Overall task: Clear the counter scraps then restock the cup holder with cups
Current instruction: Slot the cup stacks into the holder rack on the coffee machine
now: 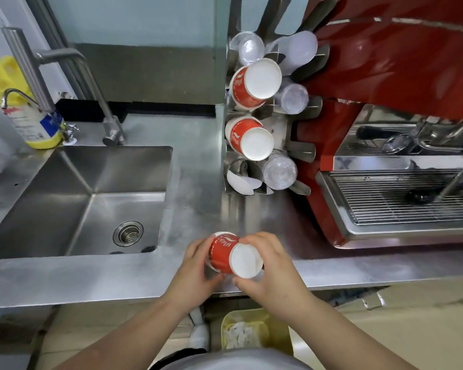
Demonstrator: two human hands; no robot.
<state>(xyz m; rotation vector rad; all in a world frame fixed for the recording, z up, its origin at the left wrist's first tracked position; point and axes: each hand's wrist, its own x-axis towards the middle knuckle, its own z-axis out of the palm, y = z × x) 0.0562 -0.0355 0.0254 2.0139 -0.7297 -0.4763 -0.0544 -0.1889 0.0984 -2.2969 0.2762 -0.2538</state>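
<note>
counter [193, 145] is brushed steel, kinda dull with smudgy patches; sink [64, 182] same metal but shinier inside; the cup [234, 256] being held looks like paper, glossy red print, matt white bottom; cup holder [300, 149] is steel too, holding clear plastic cups [280, 172]; espresso machine [385, 62] has glossy red panels and a chrome wire grate [412, 201]
</note>
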